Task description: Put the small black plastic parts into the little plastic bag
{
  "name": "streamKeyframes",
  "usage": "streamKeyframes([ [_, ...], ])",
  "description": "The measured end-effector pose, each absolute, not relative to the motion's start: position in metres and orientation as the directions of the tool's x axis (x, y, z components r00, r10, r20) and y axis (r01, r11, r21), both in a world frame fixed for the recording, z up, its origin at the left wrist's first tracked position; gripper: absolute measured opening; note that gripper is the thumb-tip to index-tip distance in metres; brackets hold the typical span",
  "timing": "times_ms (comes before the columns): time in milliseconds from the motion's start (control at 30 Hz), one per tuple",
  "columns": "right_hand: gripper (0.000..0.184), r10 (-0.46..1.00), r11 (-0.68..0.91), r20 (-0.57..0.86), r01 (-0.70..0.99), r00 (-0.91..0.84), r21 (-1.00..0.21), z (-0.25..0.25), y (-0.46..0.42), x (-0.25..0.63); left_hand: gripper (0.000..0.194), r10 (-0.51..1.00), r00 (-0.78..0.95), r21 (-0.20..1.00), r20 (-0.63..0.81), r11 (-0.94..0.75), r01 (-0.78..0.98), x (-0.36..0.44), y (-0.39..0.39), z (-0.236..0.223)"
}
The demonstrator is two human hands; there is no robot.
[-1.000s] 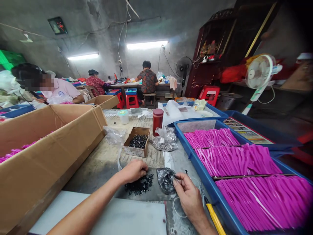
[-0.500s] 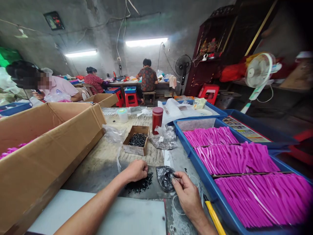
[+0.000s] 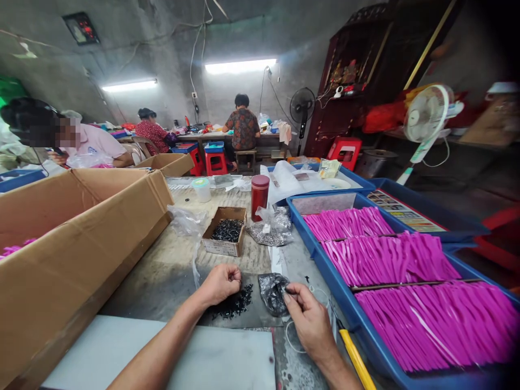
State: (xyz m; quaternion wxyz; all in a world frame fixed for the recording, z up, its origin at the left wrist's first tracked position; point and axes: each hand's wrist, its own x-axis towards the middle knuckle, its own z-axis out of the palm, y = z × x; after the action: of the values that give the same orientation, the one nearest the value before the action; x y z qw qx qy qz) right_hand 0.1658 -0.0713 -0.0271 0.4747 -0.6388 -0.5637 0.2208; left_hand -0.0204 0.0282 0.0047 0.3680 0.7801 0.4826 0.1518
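Note:
My left hand (image 3: 221, 284) is closed in a pinch just above a loose pile of small black parts (image 3: 238, 303) on the dark mat. What its fingertips hold, if anything, is hidden. A crumpled black plastic bag (image 3: 270, 298) lies to the right of the pile, with its shiny film partly gathered. At the bag's right edge, my right hand (image 3: 311, 319) pinches dark film between thumb and index finger. A small cardboard box (image 3: 221, 247), beyond my left hand, holds many thin black pieces.
A blue tray (image 3: 325, 271) of magenta strips stands at right, with a yellow-handled tool (image 3: 355, 357) beside it. A large cardboard box (image 3: 89, 260) rises at left. A red jar (image 3: 260, 197) and a clear bag of small metal parts (image 3: 268, 234) stand farther back. Co-workers sit beyond.
The whole view has shifted slightly. My left hand stays pinched near the pile, drawn back slightly to the left. My right hand keeps its pinch at the black bag's edge.

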Motion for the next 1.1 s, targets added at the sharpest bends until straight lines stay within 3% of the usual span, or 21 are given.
streamKeyframes([
  [200,0.020,0.930,0.103,0.263,0.505,0.256,-0.857,-0.025,-0.071,0.165,0.017,0.849,0.525,0.763,-0.066,-0.296,0.575,-0.022,0.024,-0.005],
  [500,0.016,0.926,0.099,0.298,0.616,0.230,-0.782,-0.027,-0.068,0.167,0.024,0.781,0.624,0.672,-0.026,-0.448,0.589,-0.029,0.025,0.002],
  [767,0.020,0.950,0.112,0.307,0.866,0.050,-0.488,-0.024,-0.060,0.157,0.020,0.744,0.667,0.630,-0.044,-0.498,0.596,-0.031,0.023,0.006],
  [967,0.020,0.993,0.040,0.115,0.980,-0.017,-0.197,-0.016,-0.050,0.149,0.021,0.720,0.694,0.653,0.000,-0.526,0.545,-0.030,0.021,0.007],
  [1100,0.019,0.999,0.017,0.034,0.993,-0.013,-0.121,-0.011,-0.044,0.145,0.025,0.715,0.697,0.695,0.045,-0.524,0.493,-0.031,0.021,0.005],
])
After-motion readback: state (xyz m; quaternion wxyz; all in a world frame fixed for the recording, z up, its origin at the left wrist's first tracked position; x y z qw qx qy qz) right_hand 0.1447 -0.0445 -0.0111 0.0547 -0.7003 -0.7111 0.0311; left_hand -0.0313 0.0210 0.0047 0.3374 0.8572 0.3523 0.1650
